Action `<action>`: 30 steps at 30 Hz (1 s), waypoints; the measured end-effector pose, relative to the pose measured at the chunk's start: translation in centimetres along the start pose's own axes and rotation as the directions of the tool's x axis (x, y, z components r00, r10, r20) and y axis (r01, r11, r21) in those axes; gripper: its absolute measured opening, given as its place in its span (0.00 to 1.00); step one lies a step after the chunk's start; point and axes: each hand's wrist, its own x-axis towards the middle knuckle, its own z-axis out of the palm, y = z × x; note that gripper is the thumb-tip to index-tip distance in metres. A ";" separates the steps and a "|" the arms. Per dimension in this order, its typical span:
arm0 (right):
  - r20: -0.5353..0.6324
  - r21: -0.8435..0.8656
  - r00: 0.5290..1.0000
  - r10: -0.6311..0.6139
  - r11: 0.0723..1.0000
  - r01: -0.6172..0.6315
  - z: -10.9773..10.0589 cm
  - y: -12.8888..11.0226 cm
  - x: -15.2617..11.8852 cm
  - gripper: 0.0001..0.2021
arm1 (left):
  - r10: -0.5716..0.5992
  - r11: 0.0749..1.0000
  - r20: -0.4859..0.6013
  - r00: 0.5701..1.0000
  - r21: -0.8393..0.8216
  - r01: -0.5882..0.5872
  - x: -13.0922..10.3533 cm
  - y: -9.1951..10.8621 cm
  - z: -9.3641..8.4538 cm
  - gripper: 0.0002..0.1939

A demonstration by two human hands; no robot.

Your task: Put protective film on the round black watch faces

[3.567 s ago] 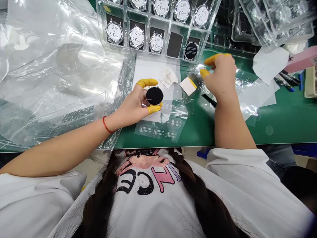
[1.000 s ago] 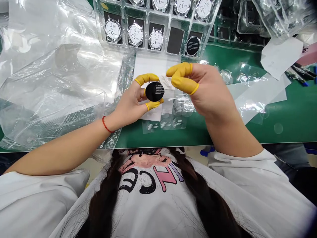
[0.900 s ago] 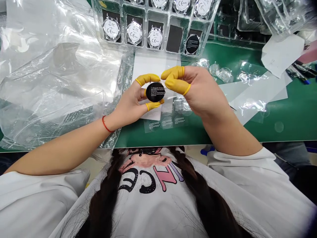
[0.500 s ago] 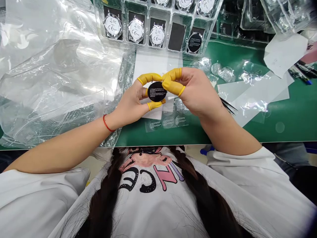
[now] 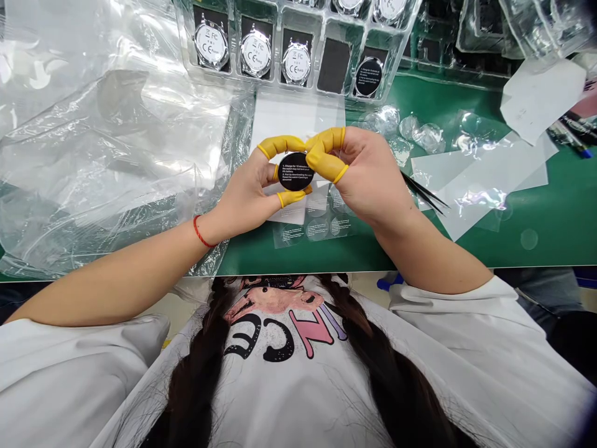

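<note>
A round watch [image 5: 295,172], its black face printed with white text, is held up at the middle of the view. My left hand [image 5: 254,190], in yellow finger cots, grips it by its top and bottom edges. My right hand [image 5: 364,168] has its yellow-covered thumb and forefinger pinched together at the watch's upper right edge. Tweezers [image 5: 424,191] stick out beyond the right hand. Below the watch lies a clear sheet of round printed films [image 5: 318,229], over the edge of white paper [image 5: 275,118].
Across the top stands a clear tray [image 5: 312,90] with several watches [image 5: 255,53]. Plastic bags [image 5: 93,186] cover the left side. Loose clear films [image 5: 428,138], translucent sheets [image 5: 489,186] and pens [image 5: 566,140] lie at the right.
The right hand has turned slightly, and more of the tweezers shows beside it. The watch stays in nearly the same place in the left hand.
</note>
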 end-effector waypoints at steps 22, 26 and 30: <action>-0.014 -0.094 1.000 -0.009 0.996 0.007 0.2 -0.5 -0.3 0.18 | -0.011 0.999 -0.002 1.000 0.040 0.011 -0.1 0.1 0.0 0.33; -0.026 -0.174 0.999 -0.026 0.984 0.021 0.3 -1.0 -0.4 0.16 | -0.036 0.999 -0.004 0.999 0.029 0.036 -0.1 0.4 0.0 0.32; -0.073 -0.578 0.983 -0.167 0.810 0.095 -1.7 -1.7 -0.5 0.10 | -0.071 0.997 -0.014 0.997 0.028 0.071 0.0 0.2 0.0 0.33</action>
